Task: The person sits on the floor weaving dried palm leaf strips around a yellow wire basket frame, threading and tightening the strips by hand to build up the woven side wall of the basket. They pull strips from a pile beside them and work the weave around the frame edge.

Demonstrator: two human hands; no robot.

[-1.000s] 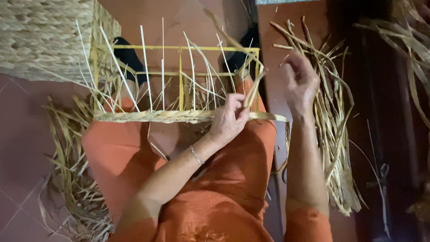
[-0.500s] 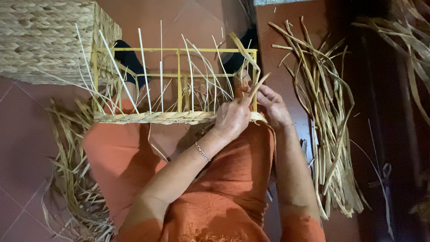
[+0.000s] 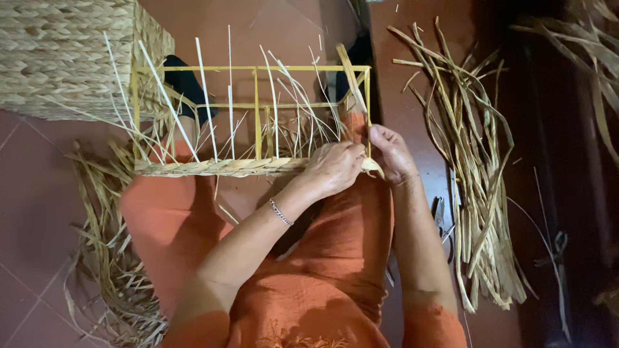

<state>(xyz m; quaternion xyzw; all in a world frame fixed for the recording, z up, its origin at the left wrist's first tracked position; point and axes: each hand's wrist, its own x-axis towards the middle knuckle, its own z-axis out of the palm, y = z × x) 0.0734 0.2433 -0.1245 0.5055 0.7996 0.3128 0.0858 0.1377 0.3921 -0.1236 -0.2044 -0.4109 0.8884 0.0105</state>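
two hands, left (image 3: 332,169) and right (image 3: 391,153), pinch one straw strand (image 3: 351,80) at one yellow frame (image 3: 256,68).

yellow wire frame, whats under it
The yellow wire frame rests on the person's lap, on orange cloth. Dried straw lies on the floor below. Both hands, left hand and right hand, cover its near right corner.

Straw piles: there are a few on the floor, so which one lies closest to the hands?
The pile of long flat strands on the person's right, just beyond the right hand. The tangled pile by the left leg and the bunch at top right lie farther off.
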